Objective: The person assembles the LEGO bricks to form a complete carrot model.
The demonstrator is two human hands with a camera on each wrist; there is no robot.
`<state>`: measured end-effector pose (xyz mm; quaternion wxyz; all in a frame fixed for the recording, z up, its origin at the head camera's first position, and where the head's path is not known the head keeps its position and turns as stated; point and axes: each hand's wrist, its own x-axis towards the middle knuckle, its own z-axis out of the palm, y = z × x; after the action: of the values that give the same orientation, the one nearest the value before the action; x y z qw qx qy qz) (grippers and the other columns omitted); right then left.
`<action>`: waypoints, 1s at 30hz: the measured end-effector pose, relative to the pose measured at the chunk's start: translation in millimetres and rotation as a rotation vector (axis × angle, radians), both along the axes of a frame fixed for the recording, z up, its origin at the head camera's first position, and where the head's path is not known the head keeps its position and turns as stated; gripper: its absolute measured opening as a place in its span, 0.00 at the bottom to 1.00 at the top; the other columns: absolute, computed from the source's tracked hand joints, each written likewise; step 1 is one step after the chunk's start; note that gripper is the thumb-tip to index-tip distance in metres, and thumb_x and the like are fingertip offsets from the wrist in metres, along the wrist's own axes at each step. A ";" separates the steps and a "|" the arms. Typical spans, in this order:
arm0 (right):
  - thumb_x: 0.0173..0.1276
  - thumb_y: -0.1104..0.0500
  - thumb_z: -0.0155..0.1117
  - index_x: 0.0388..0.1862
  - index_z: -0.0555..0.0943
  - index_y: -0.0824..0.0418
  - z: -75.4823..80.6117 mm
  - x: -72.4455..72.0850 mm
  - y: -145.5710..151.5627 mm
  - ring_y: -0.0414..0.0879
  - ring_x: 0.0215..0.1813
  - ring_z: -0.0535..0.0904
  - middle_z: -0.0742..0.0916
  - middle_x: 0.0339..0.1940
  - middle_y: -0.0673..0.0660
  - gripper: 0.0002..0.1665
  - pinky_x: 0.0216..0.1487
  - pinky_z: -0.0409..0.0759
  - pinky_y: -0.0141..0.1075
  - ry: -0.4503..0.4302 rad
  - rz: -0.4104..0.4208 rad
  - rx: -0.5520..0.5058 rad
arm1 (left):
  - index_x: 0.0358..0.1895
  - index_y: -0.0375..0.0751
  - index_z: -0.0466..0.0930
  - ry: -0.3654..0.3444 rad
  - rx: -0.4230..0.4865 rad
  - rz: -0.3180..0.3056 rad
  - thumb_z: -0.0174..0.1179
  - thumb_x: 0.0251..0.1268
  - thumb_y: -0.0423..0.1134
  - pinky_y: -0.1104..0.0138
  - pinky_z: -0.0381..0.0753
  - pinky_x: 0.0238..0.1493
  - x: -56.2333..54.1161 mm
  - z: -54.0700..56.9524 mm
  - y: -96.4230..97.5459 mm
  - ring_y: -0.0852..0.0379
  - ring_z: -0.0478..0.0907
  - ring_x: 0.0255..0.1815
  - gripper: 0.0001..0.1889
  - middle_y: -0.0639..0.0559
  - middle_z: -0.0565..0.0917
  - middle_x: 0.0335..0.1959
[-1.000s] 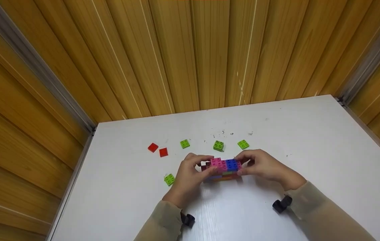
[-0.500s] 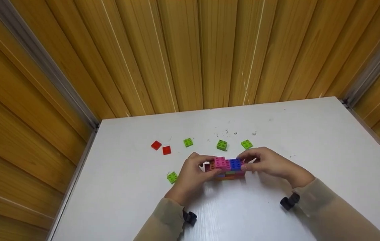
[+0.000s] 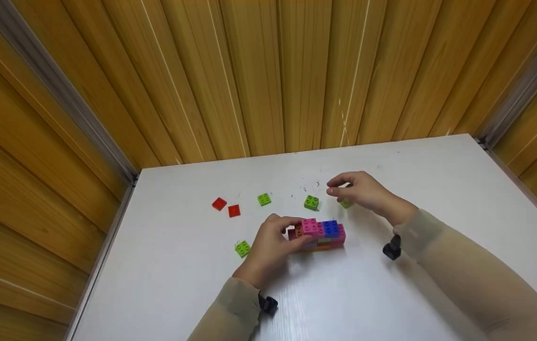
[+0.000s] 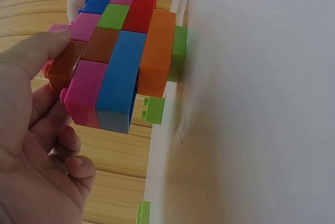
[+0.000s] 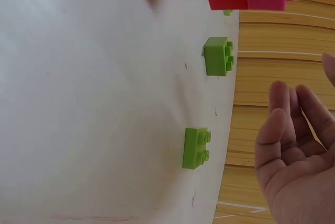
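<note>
My left hand grips the left end of a structure of stacked toy building bricks, thumb on the near side, fingers behind. In the left wrist view the stacked bricks show pink, brown, blue, orange, red and green layers. Whether their underside touches the table, I cannot tell. Beyond the structure, my right hand is raised over the table with loosely bent fingers and nothing between them. Below it, a thin green brick is partly hidden. A taller green brick stands just left of that hand.
Two more thin green bricks, one at the back and one beside my left wrist, lie on the white table. Two flat red pieces lie at the back left. Wood-patterned panels rise behind the table.
My right hand has let go of the structure's right end and moved away from me, over the green bricks. My left hand keeps its grip on the structure.
</note>
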<state>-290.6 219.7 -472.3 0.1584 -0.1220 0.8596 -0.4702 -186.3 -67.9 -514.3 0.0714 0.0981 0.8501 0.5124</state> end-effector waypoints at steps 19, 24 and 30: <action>0.69 0.51 0.83 0.68 0.89 0.63 -20.7 -33.0 -42.3 0.56 0.62 0.85 0.91 0.66 0.64 0.32 0.61 0.89 0.50 0.042 0.054 0.257 | 0.64 0.66 0.92 -0.024 -0.012 -0.006 0.79 0.71 0.57 0.57 0.85 0.66 -1.5 1.5 1.4 0.56 0.78 0.60 0.20 0.59 0.84 0.53; 0.68 0.54 0.85 0.65 0.90 0.63 -26.1 -33.5 -45.1 0.58 0.65 0.87 0.93 0.64 0.63 0.28 0.73 0.85 0.56 0.061 0.064 0.280 | 0.64 0.65 0.92 -0.023 -0.013 -0.001 0.79 0.71 0.57 0.56 0.85 0.68 -1.2 1.3 -0.1 0.56 0.78 0.60 0.21 0.59 0.85 0.54; 0.69 0.53 0.85 0.59 0.92 0.64 -29.0 -31.8 -47.3 0.56 0.60 0.87 0.94 0.59 0.62 0.25 0.71 0.85 0.56 0.098 0.068 0.313 | 0.64 0.62 0.92 0.001 -0.009 0.004 0.80 0.71 0.55 0.60 0.86 0.64 -0.3 0.8 -0.6 0.57 0.78 0.59 0.21 0.59 0.85 0.53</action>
<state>-322.4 172.4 -501.3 0.1491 -0.1475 0.9244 -0.3185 -186.6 -68.5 -513.5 0.0704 0.0965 0.8526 0.5087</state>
